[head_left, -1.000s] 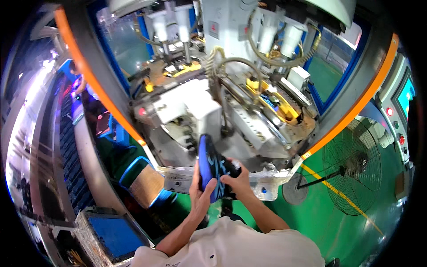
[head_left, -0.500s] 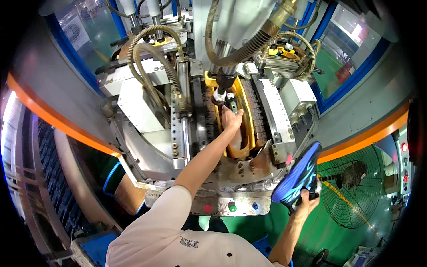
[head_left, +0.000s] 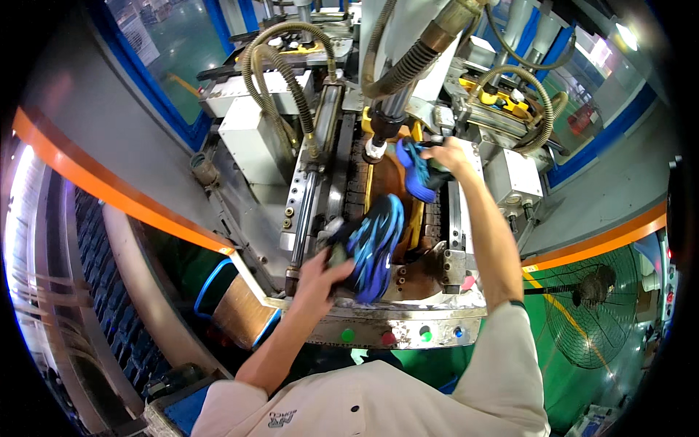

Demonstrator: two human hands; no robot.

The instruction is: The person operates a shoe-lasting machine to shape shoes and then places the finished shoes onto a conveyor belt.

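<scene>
The left hand point(head_left: 319, 280) is gripping a blue shoe point(head_left: 377, 251), which is hanging near the view's centre, toward five o'clock. At two o'clock, the right hand point(head_left: 448, 154) is holding a second blue shoe point(head_left: 417, 175) beside a metal plunger point(head_left: 387, 116). Whether either shoe is touching the yellow-edged trough point(head_left: 416, 227), I cannot tell.

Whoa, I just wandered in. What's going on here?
A person is standing at a big machine, handling two shoes with bare hands. The left hand holds a blue-and-black shoe near the machine's front edge. The right hand has a second blue shoe farther in, by the yellow-edged bay; whether that shoe touches the bay is hard to tell. A floor fan stands off to the right.
</scene>
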